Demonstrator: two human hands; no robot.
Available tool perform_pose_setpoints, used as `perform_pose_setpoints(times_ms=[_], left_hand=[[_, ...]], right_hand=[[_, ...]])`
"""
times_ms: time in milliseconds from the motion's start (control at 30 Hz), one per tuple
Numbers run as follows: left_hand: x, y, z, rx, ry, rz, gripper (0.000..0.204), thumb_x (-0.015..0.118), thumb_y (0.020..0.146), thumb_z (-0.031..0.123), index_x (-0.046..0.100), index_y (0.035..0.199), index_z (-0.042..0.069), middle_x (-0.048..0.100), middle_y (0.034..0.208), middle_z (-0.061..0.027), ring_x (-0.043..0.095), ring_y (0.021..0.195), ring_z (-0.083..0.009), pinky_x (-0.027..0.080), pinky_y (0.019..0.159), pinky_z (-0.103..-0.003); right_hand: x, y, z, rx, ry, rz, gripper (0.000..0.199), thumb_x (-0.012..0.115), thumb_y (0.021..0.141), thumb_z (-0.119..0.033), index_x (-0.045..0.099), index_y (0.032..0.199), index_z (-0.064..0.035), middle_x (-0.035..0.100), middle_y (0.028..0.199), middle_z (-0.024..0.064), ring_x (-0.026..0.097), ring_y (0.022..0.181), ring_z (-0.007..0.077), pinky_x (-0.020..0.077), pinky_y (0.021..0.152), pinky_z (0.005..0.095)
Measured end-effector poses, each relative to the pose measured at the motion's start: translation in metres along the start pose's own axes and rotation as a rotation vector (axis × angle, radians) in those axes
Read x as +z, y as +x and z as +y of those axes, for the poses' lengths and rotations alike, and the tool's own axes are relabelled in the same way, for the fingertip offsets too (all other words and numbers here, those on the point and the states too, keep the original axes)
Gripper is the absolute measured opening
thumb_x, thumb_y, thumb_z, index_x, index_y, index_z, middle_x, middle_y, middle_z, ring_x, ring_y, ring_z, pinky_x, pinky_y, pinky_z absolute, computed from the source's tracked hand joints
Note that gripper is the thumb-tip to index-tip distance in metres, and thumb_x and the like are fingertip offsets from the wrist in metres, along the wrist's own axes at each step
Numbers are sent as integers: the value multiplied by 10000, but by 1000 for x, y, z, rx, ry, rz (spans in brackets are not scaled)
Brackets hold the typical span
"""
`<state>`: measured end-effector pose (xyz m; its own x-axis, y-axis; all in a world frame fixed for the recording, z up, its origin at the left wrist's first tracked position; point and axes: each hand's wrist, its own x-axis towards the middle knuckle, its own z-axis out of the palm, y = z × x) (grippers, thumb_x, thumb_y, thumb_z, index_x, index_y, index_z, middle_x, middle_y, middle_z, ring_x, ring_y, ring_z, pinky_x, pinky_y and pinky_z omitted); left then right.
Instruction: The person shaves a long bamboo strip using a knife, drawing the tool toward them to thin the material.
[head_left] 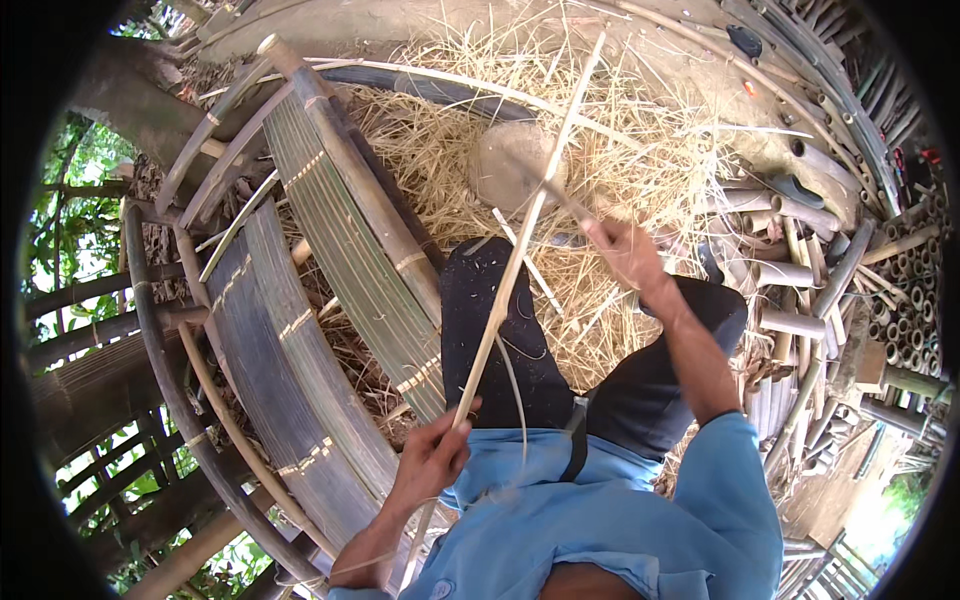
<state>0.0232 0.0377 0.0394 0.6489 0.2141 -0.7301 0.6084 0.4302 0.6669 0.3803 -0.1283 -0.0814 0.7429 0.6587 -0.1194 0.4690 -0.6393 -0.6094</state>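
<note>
My left hand point(434, 458) is closed around the lower part of a long pale bamboo strip point(514, 268). The strip slants up and away over my left thigh, crossing the edge of a round chopping block point(490, 170). A thin curled sliver point(516, 385) hangs off it near a node. In my right hand point(628, 258), fingers wrapped round the handle, is a knife point(572, 206) smeared by motion. Its blade points up and left toward the block and lies close to the strip; whether it touches cannot be made out.
Slatted bamboo benches point(360, 260) stand along my left. Loose shavings point(640, 170) cover the ground around the block. Stacked bamboo poles point(790, 275) lie at the right, with cut bamboo ends point(905, 325) beyond. A bamboo railing point(150, 330) bounds the far left.
</note>
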Motion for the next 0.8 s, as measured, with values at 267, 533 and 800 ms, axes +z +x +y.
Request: perform_pose_setpoints(times_ms=[267,533,800], left_hand=[[17,60,8,132,-84,-1,370,582,1017,121,591,1368,3,408,595,85,344,476,-7,230,429,-227],[22,56,14,41,-86,30,362,586,1005,109,603,1358,30,396,600,102,338,465,-8,227,415,-228],[24,45,25,38,4,69,342,580,1009,145,619,1334,45,410,586,94,370,451,-27,245,406,-232]], right_hand=[[32,-92,-91,-397,-131,-238,695,534,927,-696,705,865,-26,613,563,192,661,545,382,529,530,492],[24,-85,-86,-430,-178,-380,664,550,936,-652,706,835,-15,629,596,213,677,605,391,535,571,488],[26,-66,-78,-210,-242,-261,759,459,913,-764,760,857,-69,631,563,176,684,566,348,546,556,503]])
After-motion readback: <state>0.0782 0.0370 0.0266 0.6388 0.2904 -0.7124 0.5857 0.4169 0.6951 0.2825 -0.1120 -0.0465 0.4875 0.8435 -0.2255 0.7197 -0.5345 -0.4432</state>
